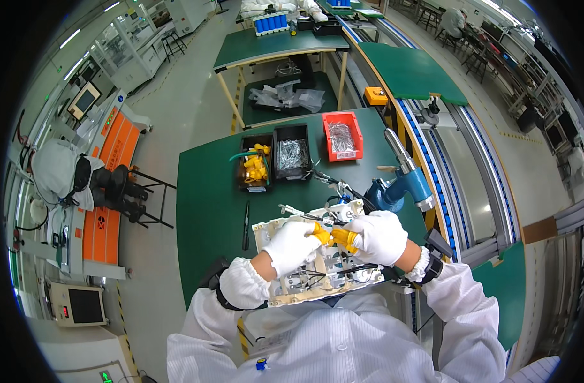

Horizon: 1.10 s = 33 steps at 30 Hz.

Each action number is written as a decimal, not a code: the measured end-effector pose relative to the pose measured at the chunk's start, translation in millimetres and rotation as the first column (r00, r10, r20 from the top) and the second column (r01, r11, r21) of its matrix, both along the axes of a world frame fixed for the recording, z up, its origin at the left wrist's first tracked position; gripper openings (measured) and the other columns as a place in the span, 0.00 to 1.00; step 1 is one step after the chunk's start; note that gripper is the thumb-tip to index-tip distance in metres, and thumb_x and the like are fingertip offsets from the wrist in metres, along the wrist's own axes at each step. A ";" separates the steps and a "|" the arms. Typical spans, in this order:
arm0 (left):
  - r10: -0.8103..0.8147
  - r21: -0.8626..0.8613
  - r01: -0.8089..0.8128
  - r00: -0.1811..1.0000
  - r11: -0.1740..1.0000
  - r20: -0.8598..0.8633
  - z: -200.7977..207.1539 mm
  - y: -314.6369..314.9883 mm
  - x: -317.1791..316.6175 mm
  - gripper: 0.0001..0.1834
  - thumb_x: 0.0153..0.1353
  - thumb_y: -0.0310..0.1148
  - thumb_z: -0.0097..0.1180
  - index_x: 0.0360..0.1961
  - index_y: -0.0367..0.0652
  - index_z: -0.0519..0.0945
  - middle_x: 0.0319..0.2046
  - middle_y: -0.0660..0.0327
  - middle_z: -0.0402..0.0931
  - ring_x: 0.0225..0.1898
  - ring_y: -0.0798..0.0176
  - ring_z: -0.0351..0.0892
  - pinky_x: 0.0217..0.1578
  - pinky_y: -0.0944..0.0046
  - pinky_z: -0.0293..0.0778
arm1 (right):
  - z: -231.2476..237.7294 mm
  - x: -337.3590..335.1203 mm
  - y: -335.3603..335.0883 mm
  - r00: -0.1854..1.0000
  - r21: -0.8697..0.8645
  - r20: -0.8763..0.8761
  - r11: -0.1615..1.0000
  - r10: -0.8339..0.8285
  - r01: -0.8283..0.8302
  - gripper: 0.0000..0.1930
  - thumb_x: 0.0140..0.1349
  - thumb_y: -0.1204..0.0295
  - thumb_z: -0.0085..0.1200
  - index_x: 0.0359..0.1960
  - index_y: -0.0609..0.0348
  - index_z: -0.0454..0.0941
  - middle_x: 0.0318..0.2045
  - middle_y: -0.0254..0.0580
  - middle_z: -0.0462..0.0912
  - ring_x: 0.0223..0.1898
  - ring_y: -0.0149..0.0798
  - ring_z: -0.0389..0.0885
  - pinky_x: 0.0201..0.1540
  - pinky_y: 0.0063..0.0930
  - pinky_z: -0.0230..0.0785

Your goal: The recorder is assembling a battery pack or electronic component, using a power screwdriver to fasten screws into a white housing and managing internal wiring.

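Note:
A cream plastic frame (304,297) carrying white parts and black wires lies at the table's near edge. Both my hands are over it, in white gloves with yellow finger covers. My left hand (293,246) is closed, its thumb and fingers pinched together above the frame's middle. Facing it, my right hand (378,237) is pinched too, with the fingertips of the two hands almost touching. Whatever is between the fingers is too small to make out. A bundle of dark cables (343,186) with connectors rises from the frame's far side.
On the green table (205,191) stand black bins of yellow parts (256,167) and metal pins (292,154), plus a red bin (343,135) of metal pins. A black pen (246,225) lies left. A blue rivet gun (403,188) is right, beside the conveyor (455,166). Someone (65,172) sits far left.

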<state>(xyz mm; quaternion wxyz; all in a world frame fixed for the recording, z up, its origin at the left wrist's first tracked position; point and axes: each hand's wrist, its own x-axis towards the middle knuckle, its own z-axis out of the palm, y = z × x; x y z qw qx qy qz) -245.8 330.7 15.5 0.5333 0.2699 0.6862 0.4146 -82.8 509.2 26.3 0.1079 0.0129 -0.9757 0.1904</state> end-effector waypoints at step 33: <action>-0.351 -0.308 0.171 0.394 0.936 -0.849 16.5 17.1 -12.4 0.38 0.52 0.65 0.65 0.51 0.43 0.81 0.46 0.52 0.80 0.50 0.50 0.78 0.51 0.53 0.75 | -5.1 -12.1 15.5 0.977 -0.145 0.200 0.989 0.069 -0.040 0.09 0.56 0.63 0.68 0.34 0.49 0.82 0.33 0.36 0.83 0.34 0.46 0.83 0.37 0.33 0.78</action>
